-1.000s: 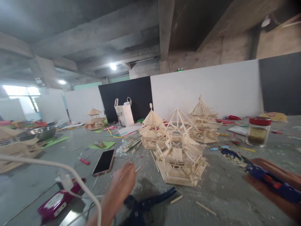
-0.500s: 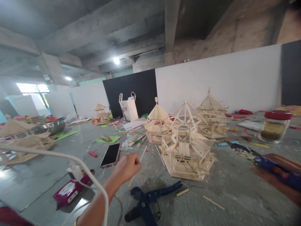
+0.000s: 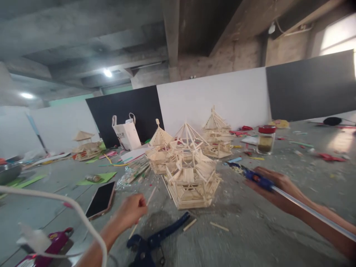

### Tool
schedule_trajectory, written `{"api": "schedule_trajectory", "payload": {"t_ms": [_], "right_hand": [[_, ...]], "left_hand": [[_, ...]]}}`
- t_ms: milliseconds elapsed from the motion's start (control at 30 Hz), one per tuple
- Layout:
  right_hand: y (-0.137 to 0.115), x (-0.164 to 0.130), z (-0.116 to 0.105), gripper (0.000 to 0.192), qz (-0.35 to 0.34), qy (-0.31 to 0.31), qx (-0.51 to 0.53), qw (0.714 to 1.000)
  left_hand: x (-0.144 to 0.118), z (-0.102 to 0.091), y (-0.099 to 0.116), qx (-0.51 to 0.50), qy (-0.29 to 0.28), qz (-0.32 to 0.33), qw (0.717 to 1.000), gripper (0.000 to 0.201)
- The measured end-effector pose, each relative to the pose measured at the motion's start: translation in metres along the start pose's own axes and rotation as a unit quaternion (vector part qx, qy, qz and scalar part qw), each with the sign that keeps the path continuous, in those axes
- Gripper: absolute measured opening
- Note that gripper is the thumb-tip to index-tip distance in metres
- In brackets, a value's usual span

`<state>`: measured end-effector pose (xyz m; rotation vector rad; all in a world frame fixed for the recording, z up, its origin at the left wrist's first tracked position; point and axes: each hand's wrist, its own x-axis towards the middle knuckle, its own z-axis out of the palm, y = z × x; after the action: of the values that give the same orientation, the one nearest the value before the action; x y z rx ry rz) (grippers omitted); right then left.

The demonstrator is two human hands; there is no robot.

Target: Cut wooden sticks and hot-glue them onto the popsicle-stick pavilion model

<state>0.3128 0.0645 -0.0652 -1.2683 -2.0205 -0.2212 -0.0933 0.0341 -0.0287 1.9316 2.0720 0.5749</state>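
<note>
My left hand [image 3: 135, 211] is closed in a pinch on a thin wooden stick [image 3: 150, 195] that slants up past the fingers. My right hand [image 3: 274, 185] grips a blue hot glue gun [image 3: 260, 180]; its nozzle, crusted with old glue, points left, and a clear glue stick [image 3: 303, 205] trails from the rear. Between the hands stands a pavilion model [image 3: 191, 185] built of wooden sticks, touched by neither. A bare stick-frame roof [image 3: 187, 133] rises at its back. A dark blue cutter [image 3: 155, 237] lies just below my left hand.
More pavilion models [image 3: 217, 129] stand behind. At left are a phone [image 3: 100, 200], a white cable [image 3: 69, 200] and a purple power strip [image 3: 55, 241]. A red-lidded jar [image 3: 266, 141] stands at right. Loose sticks [image 3: 219, 226] lie at the front; a paper bag [image 3: 128, 135] is farther back.
The view has turned right. My right hand has come further into sight, bringing the glue gun leftward, nearer the pavilion model. My left hand keeps its pinch on the stick.
</note>
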Motion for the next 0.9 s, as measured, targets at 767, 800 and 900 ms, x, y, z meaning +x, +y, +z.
{"api": "schedule_trajectory", "payload": {"t_ms": [767,800,900], "right_hand": [[0.012,-0.006,0.029,0.028,0.055,-0.071,0.066,0.994],[0.012,-0.006,0.03,0.028,0.052,-0.067,0.066,0.994],[0.009,-0.004,0.029,0.028,0.045,-0.051,0.062,0.996]], "left_hand": [[-0.029,0.014,0.082,-0.441,-0.087,-0.019,0.893,0.023],[-0.028,0.015,0.082,-0.438,-0.089,-0.021,0.894,0.024],[-0.025,0.017,0.082,-0.433,-0.103,-0.024,0.895,0.026]]}}
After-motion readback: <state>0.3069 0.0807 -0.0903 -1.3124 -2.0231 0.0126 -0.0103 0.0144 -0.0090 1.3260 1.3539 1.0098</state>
